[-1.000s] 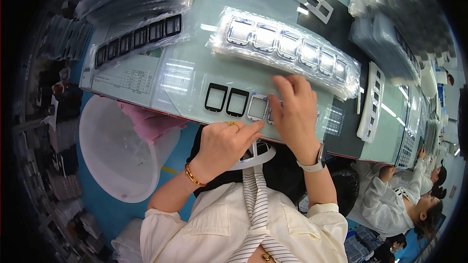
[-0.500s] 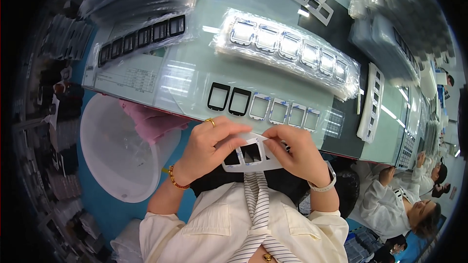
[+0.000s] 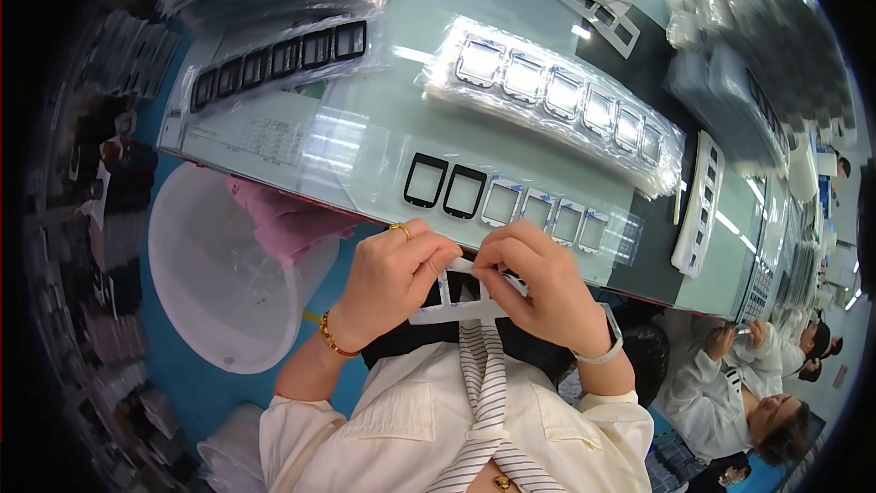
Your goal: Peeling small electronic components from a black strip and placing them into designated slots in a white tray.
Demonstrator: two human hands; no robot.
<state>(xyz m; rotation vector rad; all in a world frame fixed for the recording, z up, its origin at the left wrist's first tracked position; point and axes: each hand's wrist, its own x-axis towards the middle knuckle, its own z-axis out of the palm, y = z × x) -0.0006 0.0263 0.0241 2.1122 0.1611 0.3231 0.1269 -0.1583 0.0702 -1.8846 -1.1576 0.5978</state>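
Just off the table's near edge, I hold a white adhesive backing strip (image 3: 449,313) with rectangular cutouts and bluish marks. My left hand (image 3: 392,272) pinches its upper edge between thumb and index finger. Beside it, my right hand (image 3: 540,285) is closed in a pinch near the same edge, and its fingers cover the strip's right part. Beyond my hands lies a row of small frames on the glass-topped table: two black frames (image 3: 461,214) at the left, then several white-and-blue frames (image 3: 499,221) on a clear sheet.
Behind the row lies a plastic-wrapped stack of frames (image 3: 557,114). Black frames in film (image 3: 274,59) are at the far left. White strips (image 3: 698,205) lie at the right. A white tub (image 3: 219,301) with pink cloth (image 3: 278,219) stands left, below the table. A co-worker (image 3: 721,393) sits at right.
My right hand has moved left and closed in toward my left hand, covering more of the strip. The view has shifted slightly, so the table things appear farther right.
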